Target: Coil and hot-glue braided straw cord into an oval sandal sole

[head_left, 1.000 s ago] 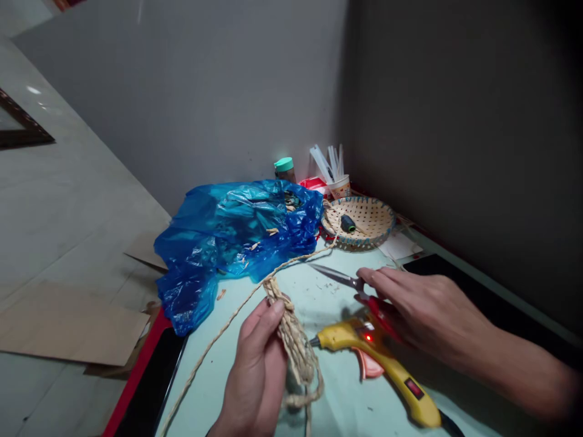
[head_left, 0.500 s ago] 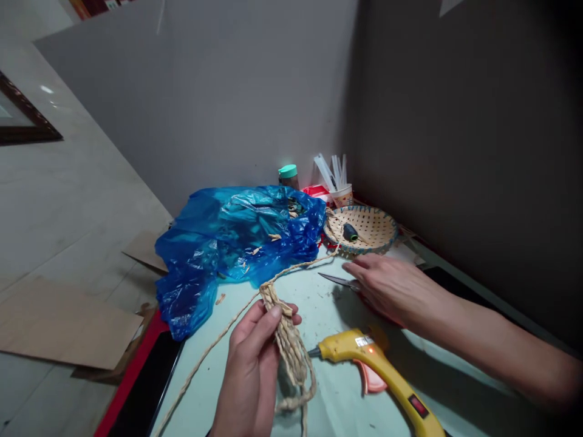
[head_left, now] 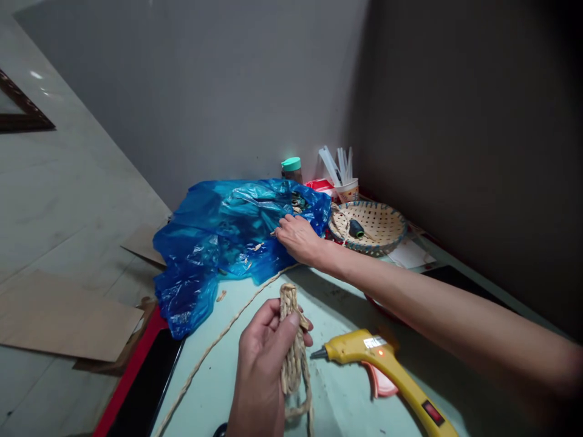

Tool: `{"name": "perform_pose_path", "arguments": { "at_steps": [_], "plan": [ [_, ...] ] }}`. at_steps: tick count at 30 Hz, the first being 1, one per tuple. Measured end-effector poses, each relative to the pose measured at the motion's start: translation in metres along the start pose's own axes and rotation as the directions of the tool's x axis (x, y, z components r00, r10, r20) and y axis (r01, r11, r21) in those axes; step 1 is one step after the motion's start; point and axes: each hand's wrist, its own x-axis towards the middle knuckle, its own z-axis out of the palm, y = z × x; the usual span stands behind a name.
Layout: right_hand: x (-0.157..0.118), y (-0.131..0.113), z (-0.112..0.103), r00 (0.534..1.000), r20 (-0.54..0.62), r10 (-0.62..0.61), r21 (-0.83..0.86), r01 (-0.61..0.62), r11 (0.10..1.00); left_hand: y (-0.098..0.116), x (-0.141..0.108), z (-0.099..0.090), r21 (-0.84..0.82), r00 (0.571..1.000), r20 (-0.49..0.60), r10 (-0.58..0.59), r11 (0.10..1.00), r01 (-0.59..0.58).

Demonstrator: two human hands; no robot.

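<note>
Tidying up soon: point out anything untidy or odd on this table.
The yellow glue gun lies on its side with its red light lit. Straw scraps litter the blue plastic bag the right hand touches. The left hand grips the braided rope.

Hands on braided rope (head_left: 294,340); blue bag (head_left: 228,233)
</note>
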Motion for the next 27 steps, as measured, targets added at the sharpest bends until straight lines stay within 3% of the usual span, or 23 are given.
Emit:
{"name": "perform_pose_path", "arguments": {
  "at_steps": [4,10,20,27],
  "plan": [
    [0.001,0.005,0.004,1.0,-0.018,-0.002,-0.01,0.002,1.0,-0.001,0.001,-0.001,0.074,0.999,0.006,-0.034,0.997,0.033],
    [0.0,0.012,0.005,1.0,-0.03,0.004,0.01,-0.003,1.0,-0.005,0.005,0.001,0.013,0.994,0.056,-0.096,0.995,0.095],
    [0.004,0.016,0.011,1.0,0.017,0.015,0.037,-0.016,0.999,-0.004,-0.001,0.007,0.328,0.997,0.07,0.016,0.944,-0.038],
    [0.009,0.008,0.009,1.0,-0.026,0.008,0.025,-0.008,1.0,-0.007,-0.002,0.015,0.365,0.999,0.019,0.045,0.93,-0.048]
  ]
}}
